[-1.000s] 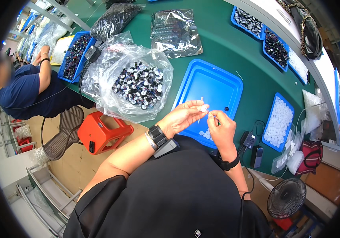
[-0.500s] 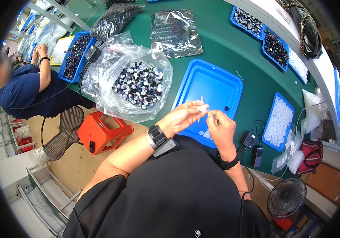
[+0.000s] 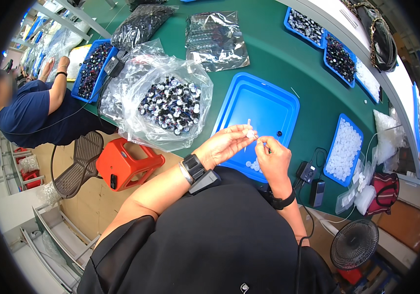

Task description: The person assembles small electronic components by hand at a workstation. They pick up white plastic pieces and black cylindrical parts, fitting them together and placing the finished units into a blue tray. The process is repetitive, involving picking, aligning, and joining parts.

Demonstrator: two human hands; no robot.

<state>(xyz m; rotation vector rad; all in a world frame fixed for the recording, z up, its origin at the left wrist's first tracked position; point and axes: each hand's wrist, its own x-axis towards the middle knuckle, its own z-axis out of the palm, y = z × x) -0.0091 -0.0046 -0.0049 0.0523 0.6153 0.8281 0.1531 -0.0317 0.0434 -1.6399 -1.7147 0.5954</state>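
Observation:
Over the near part of a blue tray (image 3: 261,88), my left hand (image 3: 225,145) pinches a small round white cap-like piece (image 3: 250,134) between thumb and fingers. My right hand (image 3: 273,158) is closed in a pinch just right of that piece, close to touching it; whatever its fingertips hold is too small to make out. In the tray, a small round black part (image 3: 279,134) lies near the right wall. Several white pieces (image 3: 254,165) rest by the near edge, partly hidden by my right hand.
An open clear bag (image 3: 170,105) of black-and-white parts lies left of the tray. A blue tray of white pieces (image 3: 343,149) sits right, near a black adapter (image 3: 306,171). A flat plastic bag (image 3: 218,41) lies beyond. A co-worker (image 3: 36,108) sits left, near a red stool (image 3: 126,164).
My hands stay almost in place, while the white piece in my left fingers looks slightly turned. The co-worker's hands have moved apart.

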